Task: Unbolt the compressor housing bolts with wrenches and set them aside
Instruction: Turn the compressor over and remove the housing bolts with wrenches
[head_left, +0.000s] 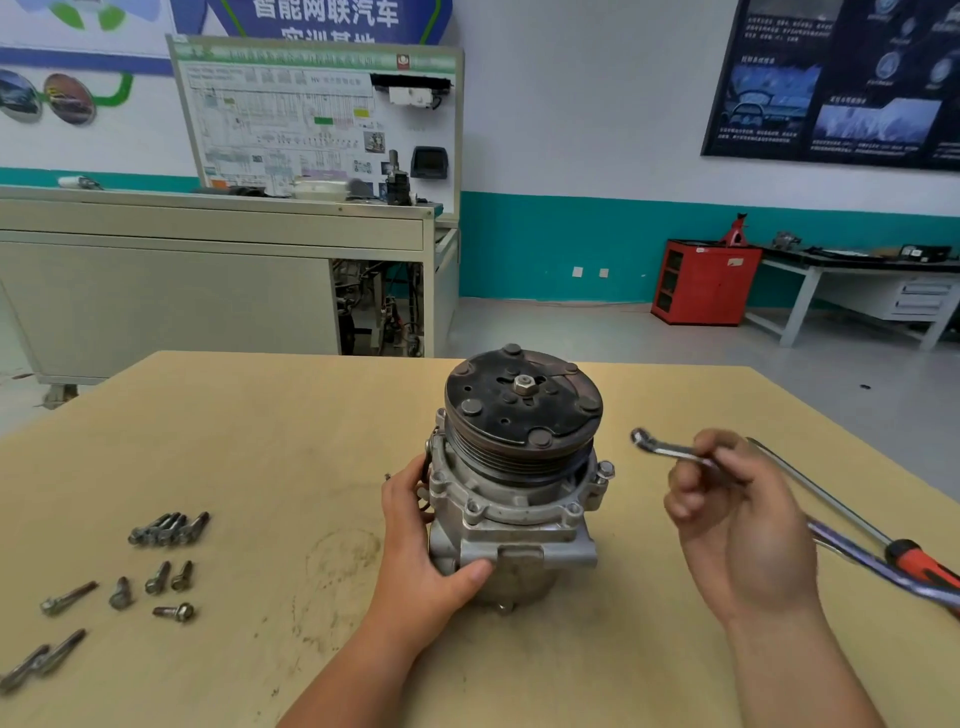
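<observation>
A grey metal compressor (514, 499) stands upright mid-table, its black pulley disc (522, 400) facing up. My left hand (421, 540) grips the housing's left side, thumb across the front. One bolt (604, 472) sticks up from the housing flange on the right. My right hand (737, 514) hovers right of the compressor, shut on a small silver wrench (670, 449) whose ring end points toward the pulley. Several removed bolts (169, 529) lie in a row at the left, with more bolts (156, 587) scattered below them.
A long bar with a red-black handle (919, 564) and a larger wrench (878, 564) lie at the table's right edge. The tan table (291, 457) ends just behind the compressor. Beyond it stand a grey training bench (208, 280) and a red cabinet (704, 283).
</observation>
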